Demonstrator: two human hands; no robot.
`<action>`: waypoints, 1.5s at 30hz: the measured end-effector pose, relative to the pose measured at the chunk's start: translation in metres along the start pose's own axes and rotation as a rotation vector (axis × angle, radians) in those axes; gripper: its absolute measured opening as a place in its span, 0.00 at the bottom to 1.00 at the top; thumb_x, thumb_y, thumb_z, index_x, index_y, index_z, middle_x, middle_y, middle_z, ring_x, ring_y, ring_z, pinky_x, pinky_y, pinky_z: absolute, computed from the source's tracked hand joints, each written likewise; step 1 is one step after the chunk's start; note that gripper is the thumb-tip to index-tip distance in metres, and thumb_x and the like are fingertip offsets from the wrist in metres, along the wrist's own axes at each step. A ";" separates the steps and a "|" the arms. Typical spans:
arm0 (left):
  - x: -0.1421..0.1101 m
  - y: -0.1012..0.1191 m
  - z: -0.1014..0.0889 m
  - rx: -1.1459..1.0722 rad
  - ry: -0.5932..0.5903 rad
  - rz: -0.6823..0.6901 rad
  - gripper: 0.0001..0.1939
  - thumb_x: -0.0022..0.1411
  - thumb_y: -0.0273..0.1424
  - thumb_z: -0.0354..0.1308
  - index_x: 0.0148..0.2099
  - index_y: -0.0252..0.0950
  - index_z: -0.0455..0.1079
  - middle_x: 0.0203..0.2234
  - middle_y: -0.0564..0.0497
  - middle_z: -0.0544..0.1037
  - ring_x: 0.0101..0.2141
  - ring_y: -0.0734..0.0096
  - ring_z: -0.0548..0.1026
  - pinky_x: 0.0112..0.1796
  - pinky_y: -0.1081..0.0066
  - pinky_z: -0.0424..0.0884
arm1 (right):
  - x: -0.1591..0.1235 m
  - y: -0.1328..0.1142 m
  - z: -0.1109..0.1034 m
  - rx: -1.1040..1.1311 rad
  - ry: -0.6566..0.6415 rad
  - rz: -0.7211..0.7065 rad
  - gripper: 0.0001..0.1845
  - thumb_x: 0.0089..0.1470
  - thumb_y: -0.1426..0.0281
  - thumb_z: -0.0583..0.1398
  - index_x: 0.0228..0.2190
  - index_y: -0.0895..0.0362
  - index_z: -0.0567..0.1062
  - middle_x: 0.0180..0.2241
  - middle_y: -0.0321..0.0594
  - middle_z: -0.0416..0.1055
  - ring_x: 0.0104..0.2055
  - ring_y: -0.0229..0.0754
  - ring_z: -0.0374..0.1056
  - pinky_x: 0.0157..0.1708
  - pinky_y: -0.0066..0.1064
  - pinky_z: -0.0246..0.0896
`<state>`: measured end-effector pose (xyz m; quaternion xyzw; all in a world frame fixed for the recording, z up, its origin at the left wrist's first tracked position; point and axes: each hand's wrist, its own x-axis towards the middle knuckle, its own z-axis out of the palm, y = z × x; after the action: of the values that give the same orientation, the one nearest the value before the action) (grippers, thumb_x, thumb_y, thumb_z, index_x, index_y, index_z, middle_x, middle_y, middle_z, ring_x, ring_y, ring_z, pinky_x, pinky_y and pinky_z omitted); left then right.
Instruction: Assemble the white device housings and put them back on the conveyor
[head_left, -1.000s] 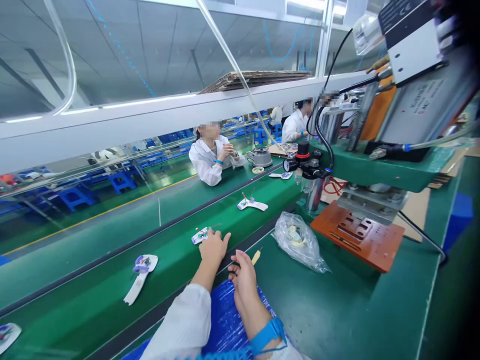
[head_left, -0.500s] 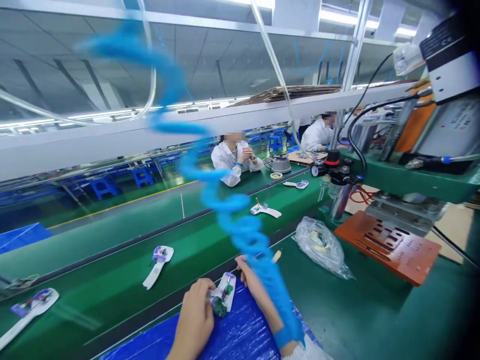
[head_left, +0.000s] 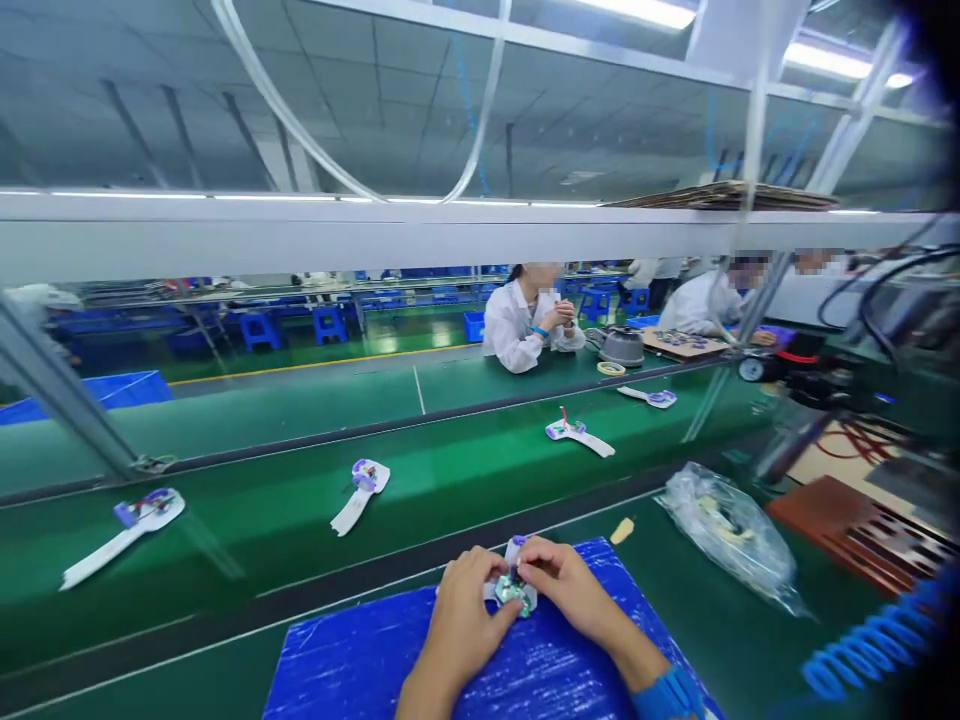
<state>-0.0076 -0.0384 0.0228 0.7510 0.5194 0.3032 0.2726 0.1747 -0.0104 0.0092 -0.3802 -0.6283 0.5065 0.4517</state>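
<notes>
On a blue film-wrapped mat [head_left: 352, 655], both hands are at a white plastic housing with purple trim [head_left: 515, 548] that carries a green circuit board [head_left: 513, 594]. My left hand [head_left: 469, 605] grips it from the left, with the thumb on the board's near edge. My right hand [head_left: 566, 590] pinches at the upper right of the board, its fingertips closed together. Whatever lies between those fingertips is too small to make out. The fingers cover much of the housing.
Beyond the mat runs a green conveyor belt [head_left: 465, 450] bearing several similar white housings [head_left: 129, 530]. To the right are a clear plastic bag [head_left: 731, 530], a brown fixture plate [head_left: 862, 525] and a blue coiled hose [head_left: 877, 640]. Across the belt sits a co-worker [head_left: 525, 325].
My right hand has come from beside the coiled hose to the circuit board. The hose, earlier across the view, is now at lower right. The view has turned left.
</notes>
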 end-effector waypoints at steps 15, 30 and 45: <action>0.004 0.007 0.007 0.026 0.079 0.002 0.20 0.49 0.25 0.65 0.45 0.42 0.68 0.41 0.53 0.73 0.43 0.62 0.70 0.43 0.63 0.62 | 0.005 0.012 0.005 0.158 0.068 0.179 0.19 0.53 0.53 0.61 0.28 0.57 0.72 0.23 0.34 0.66 0.24 0.36 0.59 0.25 0.27 0.54; 0.011 -0.024 0.018 -0.118 0.234 0.120 0.20 0.59 0.27 0.60 0.53 0.42 0.64 0.47 0.49 0.71 0.38 0.69 0.74 0.43 0.66 0.71 | 0.006 0.008 0.010 0.128 0.107 0.128 0.15 0.53 0.57 0.60 0.27 0.57 0.70 0.25 0.34 0.67 0.28 0.37 0.62 0.30 0.29 0.56; 0.009 -0.024 0.014 -0.079 0.144 0.030 0.30 0.56 0.31 0.61 0.60 0.44 0.58 0.48 0.47 0.74 0.43 0.63 0.75 0.44 0.60 0.73 | 0.004 0.012 0.012 0.143 0.176 0.111 0.12 0.58 0.61 0.58 0.29 0.56 0.70 0.27 0.36 0.72 0.27 0.36 0.64 0.29 0.27 0.58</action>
<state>-0.0096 -0.0236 -0.0027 0.7236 0.5138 0.3810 0.2593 0.1623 -0.0079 -0.0028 -0.4242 -0.5266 0.5390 0.5022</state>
